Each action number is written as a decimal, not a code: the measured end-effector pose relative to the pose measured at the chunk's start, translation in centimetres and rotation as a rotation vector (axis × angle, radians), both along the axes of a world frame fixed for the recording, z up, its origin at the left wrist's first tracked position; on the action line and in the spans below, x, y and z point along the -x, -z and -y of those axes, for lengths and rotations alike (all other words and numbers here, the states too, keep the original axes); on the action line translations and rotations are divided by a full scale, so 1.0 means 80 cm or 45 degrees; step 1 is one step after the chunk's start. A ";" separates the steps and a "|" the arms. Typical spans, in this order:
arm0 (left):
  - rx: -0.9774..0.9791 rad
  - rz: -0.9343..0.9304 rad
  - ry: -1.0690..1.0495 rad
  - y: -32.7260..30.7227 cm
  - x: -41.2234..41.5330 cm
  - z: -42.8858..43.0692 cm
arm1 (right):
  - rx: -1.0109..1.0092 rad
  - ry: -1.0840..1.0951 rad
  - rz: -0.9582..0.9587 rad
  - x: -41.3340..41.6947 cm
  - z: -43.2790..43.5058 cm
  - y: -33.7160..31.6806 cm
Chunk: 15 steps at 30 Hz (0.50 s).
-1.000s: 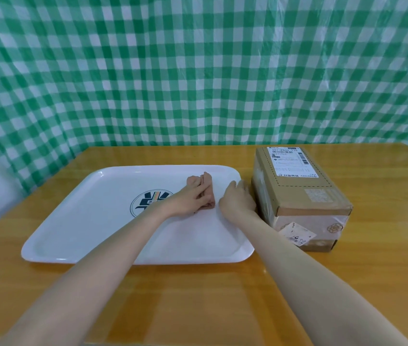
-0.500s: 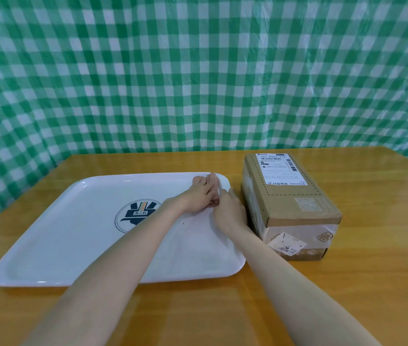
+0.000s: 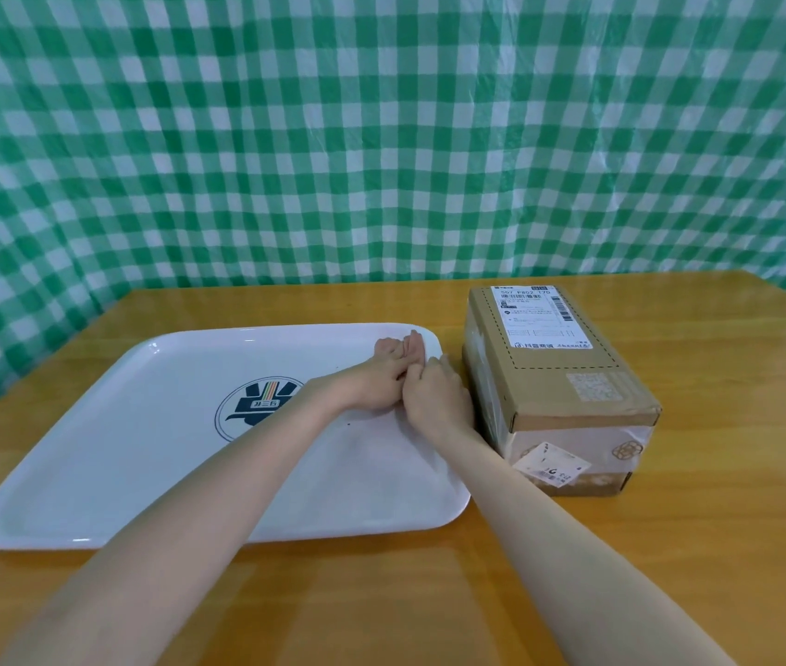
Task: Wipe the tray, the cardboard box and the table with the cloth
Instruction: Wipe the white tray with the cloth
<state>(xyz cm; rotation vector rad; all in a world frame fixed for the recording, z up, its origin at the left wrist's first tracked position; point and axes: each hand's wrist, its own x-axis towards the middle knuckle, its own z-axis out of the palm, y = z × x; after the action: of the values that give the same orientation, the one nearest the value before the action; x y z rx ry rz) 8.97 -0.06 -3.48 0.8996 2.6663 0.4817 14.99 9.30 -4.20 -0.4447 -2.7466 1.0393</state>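
A white tray (image 3: 93,454) with a dark round logo lies on the left half of the wooden table (image 3: 381,598). My left hand (image 3: 376,382) is at the tray's far right corner, its fingers curled over the pinkish-brown cloth (image 3: 414,342), of which only a small tip shows. My right hand (image 3: 436,401) sits right beside it on the tray's right rim, fingers bent over the edge and thumb touching the left hand. The cardboard box (image 3: 559,377), with a shipping label on top, stands just right of the tray, close to my right hand.
A green and white checked sheet (image 3: 381,137) hangs behind the table's far edge. Bare tabletop extends to the right of the box and along the near edge in front of the tray.
My left hand slid the cloth toward the tray's far right corner. My right hand closed in until the two hands touch. The view shifted slightly.
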 end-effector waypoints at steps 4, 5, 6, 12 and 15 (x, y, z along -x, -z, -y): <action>0.025 0.060 0.026 -0.004 -0.015 0.003 | 0.056 0.023 -0.026 0.001 0.000 0.002; 0.041 0.053 0.028 -0.005 -0.016 0.003 | 0.046 0.012 -0.040 0.000 0.000 0.002; 0.062 0.043 0.026 -0.006 -0.016 0.002 | 0.033 -0.007 -0.052 -0.001 -0.001 0.002; 0.084 -0.042 0.021 -0.003 -0.003 -0.001 | -0.016 -0.023 -0.019 0.003 0.000 0.008; 0.068 -0.061 -0.032 0.000 0.009 -0.002 | -0.133 -0.032 -0.008 0.001 0.000 0.012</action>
<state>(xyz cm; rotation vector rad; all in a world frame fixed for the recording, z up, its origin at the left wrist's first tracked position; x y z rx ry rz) 8.21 0.10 -3.47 0.8742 2.7230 0.3976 14.89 9.29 -5.14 -0.3921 -2.7918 0.8954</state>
